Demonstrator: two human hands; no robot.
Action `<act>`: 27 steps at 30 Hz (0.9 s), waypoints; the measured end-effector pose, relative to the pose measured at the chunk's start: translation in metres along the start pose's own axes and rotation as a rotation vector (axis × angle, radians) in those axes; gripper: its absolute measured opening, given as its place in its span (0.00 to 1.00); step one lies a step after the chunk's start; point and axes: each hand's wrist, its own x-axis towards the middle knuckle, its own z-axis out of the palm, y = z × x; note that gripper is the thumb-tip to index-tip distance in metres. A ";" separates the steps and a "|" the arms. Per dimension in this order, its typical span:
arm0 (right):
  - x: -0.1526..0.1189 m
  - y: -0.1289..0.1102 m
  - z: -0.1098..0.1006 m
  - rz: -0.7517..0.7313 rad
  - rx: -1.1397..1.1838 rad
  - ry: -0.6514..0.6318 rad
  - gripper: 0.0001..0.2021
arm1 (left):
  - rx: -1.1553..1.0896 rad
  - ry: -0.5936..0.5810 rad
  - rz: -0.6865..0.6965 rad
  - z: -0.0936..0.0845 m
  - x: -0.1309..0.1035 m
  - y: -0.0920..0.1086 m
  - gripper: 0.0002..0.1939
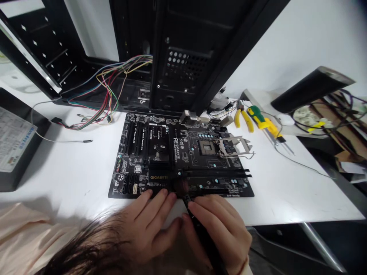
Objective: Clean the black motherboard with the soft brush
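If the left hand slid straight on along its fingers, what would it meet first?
The left hand would most likely meet the brush bristles first, just off its index fingertip; from this single view, their height over the motherboard is unclear.

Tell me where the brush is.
In the head view, the brush is at lower centre, in the right hand, its bristles at the near edge of the motherboard, beside the left hand.
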 end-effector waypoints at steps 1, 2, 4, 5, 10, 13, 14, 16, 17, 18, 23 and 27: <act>0.001 -0.001 0.000 -0.001 -0.003 -0.005 0.05 | -0.003 -0.005 -0.003 0.000 -0.001 0.000 0.11; 0.002 -0.001 -0.001 -0.001 -0.004 -0.013 0.05 | -0.006 -0.007 -0.004 0.000 -0.002 0.000 0.11; 0.003 -0.001 -0.001 0.007 -0.001 -0.031 0.05 | -0.008 -0.010 0.000 0.001 -0.003 0.001 0.11; 0.003 -0.001 -0.001 0.014 0.001 -0.042 0.05 | -0.007 -0.017 0.003 0.001 -0.004 0.001 0.11; 0.005 -0.001 -0.002 0.004 0.018 -0.082 0.03 | -0.002 -0.033 0.001 0.001 -0.005 0.002 0.11; 0.006 0.000 -0.001 -0.012 0.028 -0.088 0.03 | -0.020 -0.020 -0.022 0.001 -0.005 0.003 0.11; 0.006 0.000 -0.001 -0.016 0.032 -0.092 0.04 | -0.026 -0.023 -0.034 0.001 -0.006 0.004 0.11; 0.005 0.000 -0.001 -0.022 0.042 -0.093 0.04 | -0.033 -0.034 -0.042 0.001 -0.006 0.005 0.11; 0.005 0.000 -0.001 -0.024 0.048 -0.091 0.04 | -0.035 -0.037 -0.043 0.001 -0.006 0.005 0.11; 0.004 0.000 -0.001 -0.023 0.055 -0.086 0.04 | -0.035 -0.035 -0.043 0.001 -0.006 0.005 0.11; -0.002 0.000 -0.003 -0.016 0.053 -0.056 0.04 | -0.049 -0.037 -0.060 0.002 -0.006 0.005 0.10; -0.006 0.000 -0.002 -0.024 0.057 -0.034 0.04 | -0.049 -0.040 -0.044 0.000 -0.006 0.004 0.10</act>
